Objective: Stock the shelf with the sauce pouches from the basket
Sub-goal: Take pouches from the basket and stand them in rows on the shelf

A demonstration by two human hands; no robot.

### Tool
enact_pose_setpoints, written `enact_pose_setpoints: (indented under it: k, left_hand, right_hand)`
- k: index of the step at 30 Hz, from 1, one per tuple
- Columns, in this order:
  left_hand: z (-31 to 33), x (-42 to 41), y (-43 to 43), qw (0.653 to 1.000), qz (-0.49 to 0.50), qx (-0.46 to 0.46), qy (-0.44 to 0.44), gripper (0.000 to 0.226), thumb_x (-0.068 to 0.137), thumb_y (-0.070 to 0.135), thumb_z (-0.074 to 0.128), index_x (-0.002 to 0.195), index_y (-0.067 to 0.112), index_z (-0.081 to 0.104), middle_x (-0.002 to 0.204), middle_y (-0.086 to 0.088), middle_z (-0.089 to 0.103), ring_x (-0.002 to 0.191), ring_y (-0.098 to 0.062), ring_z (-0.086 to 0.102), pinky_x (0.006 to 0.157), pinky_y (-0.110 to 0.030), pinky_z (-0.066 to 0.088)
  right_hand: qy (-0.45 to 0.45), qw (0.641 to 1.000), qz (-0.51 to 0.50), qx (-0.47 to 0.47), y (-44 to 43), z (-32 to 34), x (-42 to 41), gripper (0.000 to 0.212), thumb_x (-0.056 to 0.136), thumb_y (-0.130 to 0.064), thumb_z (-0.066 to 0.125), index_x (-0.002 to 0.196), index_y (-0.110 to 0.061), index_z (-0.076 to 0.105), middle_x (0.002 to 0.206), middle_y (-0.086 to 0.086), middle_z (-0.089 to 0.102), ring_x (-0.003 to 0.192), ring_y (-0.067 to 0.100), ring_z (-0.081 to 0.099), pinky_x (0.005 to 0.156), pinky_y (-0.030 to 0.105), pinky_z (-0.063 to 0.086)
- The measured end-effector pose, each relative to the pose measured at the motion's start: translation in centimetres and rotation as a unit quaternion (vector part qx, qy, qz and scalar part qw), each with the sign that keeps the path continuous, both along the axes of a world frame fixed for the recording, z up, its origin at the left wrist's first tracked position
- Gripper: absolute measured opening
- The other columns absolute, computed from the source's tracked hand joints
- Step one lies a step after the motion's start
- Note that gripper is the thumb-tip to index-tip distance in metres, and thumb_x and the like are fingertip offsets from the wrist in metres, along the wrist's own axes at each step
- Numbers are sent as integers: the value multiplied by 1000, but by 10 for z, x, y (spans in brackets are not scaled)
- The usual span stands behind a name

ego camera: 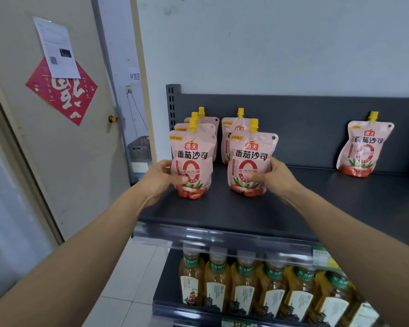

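Lower tier, nearest: a row of clear plastic bottles of amber tea with green-and-white labels, standing upright behind a transparent shelf-edge strip.

Upper tier: dark grey metal shelf, its front part bare.

Left hand: fingers curled around the left edge of a pink spouted sauce pouch with a yellow cap, thumb across the lower front. The pouch stands upright on the shelf at the front of the left column.

Right hand: fingers wrapped around the right edge of a second pink yellow-capped pouch, thumb on its lower front. This pouch is upright on the shelf, front of the next column, just beside the first but not touching it.

Behind the left pouch: two more matching pouches, in file. Behind the right pouch: one matching pouch.

Far right, well apart: a lone matching pouch, tilted back against the shelf's dark grey back panel.

Far left: beige door bearing a red diamond-shaped paper decoration with a white printed sheet over its upper corner.
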State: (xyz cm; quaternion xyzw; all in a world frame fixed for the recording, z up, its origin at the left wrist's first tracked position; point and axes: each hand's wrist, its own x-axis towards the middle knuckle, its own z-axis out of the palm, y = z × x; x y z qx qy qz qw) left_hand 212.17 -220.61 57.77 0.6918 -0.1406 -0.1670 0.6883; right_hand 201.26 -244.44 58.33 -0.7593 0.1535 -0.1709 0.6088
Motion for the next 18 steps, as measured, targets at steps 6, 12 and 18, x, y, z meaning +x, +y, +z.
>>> enact_pose_setpoints:
  k: [6, 12, 18]
  left_hand:
    - [17, -16, 0, 972, 180, 23, -151, 37, 80, 6, 68, 112, 15, 52, 108, -3, 56, 100, -18, 57, 84, -33, 51]
    - [35, -62, -19, 949, 138, 20, -283, 24, 84, -4, 57, 100, 14, 59, 83, 5, 55, 78, -3, 54, 65, -7, 50]
    - [18, -79, -38, 960, 16, 73, -271, 21, 85, -1, 58, 93, 18, 61, 88, 2, 61, 80, -7, 56, 70, -10, 48]
  right_hand:
    - [-1, 1000, -22, -4, -4, -7, 4, 40, 76, -4, 73, 114, -10, 61, 112, 5, 68, 96, 19, 64, 78, 31, 52]
    - [-6, 998, -61, 1, -7, -8, 22, 28, 75, -6, 75, 99, -14, 64, 111, 7, 70, 99, 23, 67, 90, 43, 54]
    - [-12, 997, -71, 6, -9, -11, 41, 30, 75, -7, 76, 103, -10, 65, 109, 8, 70, 95, 23, 68, 87, 42, 55]
